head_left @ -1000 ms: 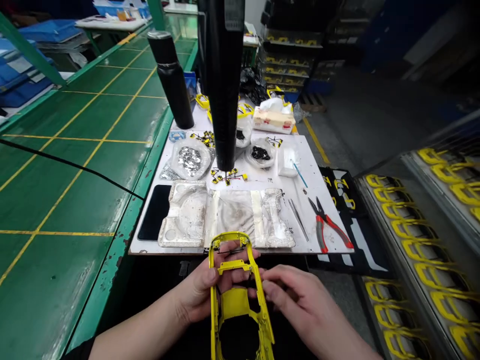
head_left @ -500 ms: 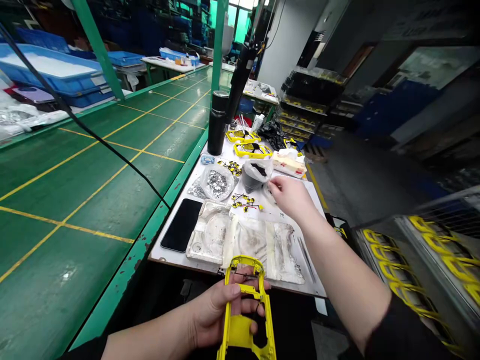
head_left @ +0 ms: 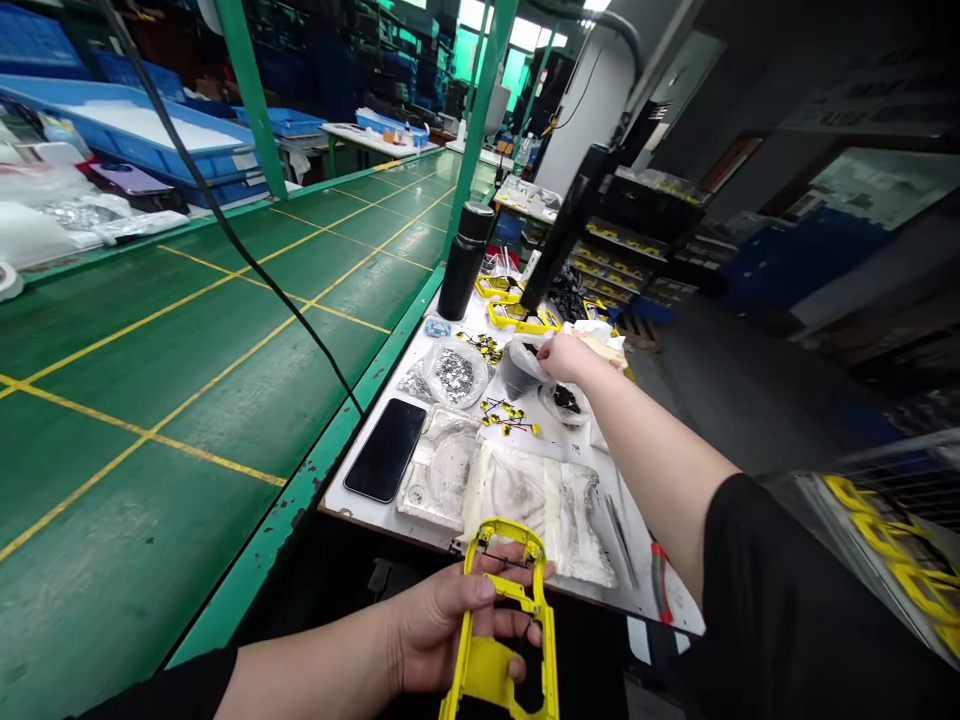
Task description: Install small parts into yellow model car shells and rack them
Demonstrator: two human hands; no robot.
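My left hand (head_left: 450, 625) is wrapped round a yellow plastic frame (head_left: 484, 665), low in the view in front of the table edge. My right hand (head_left: 562, 358) reaches to the rim of a clear bag of dark parts (head_left: 520, 368); its fingers are bent together and what they hold, if anything, is hidden. Just below that hand stands a tub of small black parts (head_left: 566, 400). To the left is a bag of small silver pieces (head_left: 454, 374). Small yellow parts with black wires (head_left: 508, 416) lie nearer me.
A black phone (head_left: 386, 449), a stained white padded fixture (head_left: 517, 490) and tweezers (head_left: 621, 538) lie along the table's near side. Behind stand a black bottle (head_left: 462, 262) and more yellow frames (head_left: 523, 318). A green conveyor (head_left: 225, 340) runs at left.
My right hand has moved from beside the bag to its rim, uncovering the tub of black parts. The view has shifted, bringing a red-handled tool into sight. My left hand still holds the yellow frame.
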